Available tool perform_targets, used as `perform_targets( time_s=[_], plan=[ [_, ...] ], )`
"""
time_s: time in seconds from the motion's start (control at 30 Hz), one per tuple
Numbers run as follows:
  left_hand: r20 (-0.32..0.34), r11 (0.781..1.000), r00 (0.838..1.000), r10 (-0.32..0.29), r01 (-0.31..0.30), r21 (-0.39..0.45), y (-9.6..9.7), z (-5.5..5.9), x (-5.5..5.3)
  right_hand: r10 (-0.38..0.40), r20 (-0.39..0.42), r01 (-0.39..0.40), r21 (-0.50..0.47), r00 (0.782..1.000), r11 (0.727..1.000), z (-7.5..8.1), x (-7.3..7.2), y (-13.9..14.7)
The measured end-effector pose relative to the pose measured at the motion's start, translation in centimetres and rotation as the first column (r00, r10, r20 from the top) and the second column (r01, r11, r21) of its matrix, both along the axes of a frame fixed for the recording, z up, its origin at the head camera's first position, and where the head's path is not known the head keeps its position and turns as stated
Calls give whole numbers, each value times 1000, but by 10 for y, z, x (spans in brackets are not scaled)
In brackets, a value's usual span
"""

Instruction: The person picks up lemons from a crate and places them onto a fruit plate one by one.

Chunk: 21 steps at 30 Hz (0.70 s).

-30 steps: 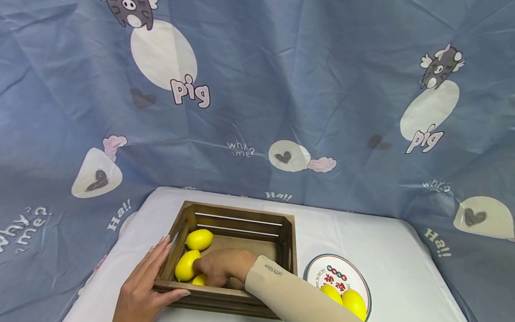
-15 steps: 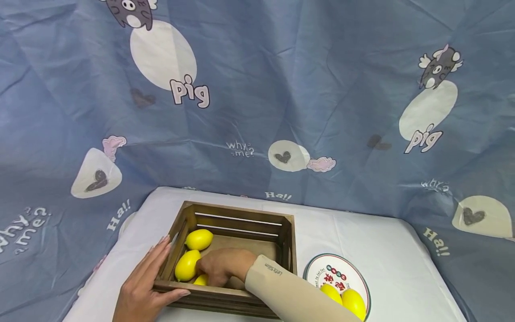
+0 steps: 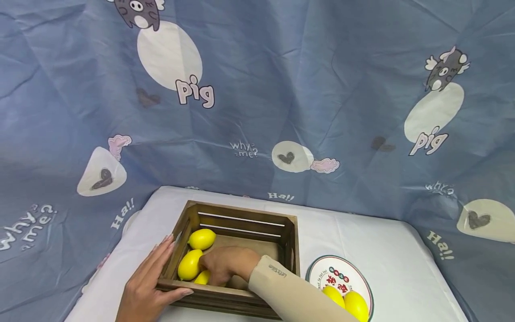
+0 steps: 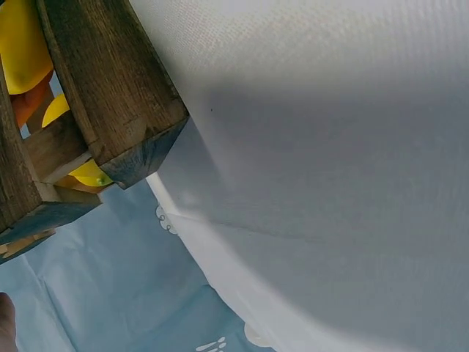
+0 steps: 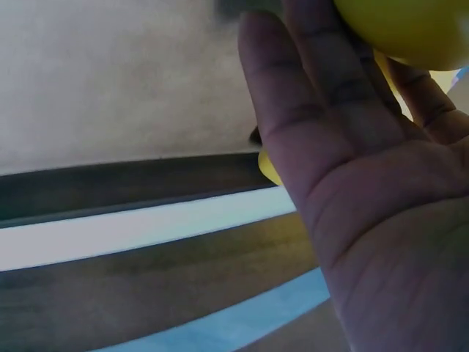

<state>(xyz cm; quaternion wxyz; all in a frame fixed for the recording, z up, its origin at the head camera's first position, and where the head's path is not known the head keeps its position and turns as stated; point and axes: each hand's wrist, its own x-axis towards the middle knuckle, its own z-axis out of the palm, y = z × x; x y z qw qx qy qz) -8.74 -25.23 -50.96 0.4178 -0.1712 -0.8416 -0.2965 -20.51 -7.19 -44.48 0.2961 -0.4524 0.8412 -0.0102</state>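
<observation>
Lemons [image 3: 190,264] beside the fingers of my right hand [image 3: 225,264], can't tell if I'm gripping one; left hand [image 3: 144,286] lies straight-fingered on crate [image 3: 217,301].

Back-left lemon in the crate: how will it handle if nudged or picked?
The back-left lemon would probably roll when nudged, given its rounded body. Its smooth, glossy skin looks somewhat slippery. A leftward roll would likely be short, with the wooden crate wall close by.
</observation>
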Motion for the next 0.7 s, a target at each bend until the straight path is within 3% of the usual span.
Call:
perform_targets(
  time_s=[0.33, 0.7],
  plan=[
    [-9, 1000, 1000, 4, -4, 13, 1, 3, -1, 9, -54, -11, -39, 999, 999, 3, -6, 0],
    [-6, 1000, 1000, 24, -24, -7, 1, 1, 2, 12, -100, -19, -75, 995, 997, 21, -7, 2]
  ],
)
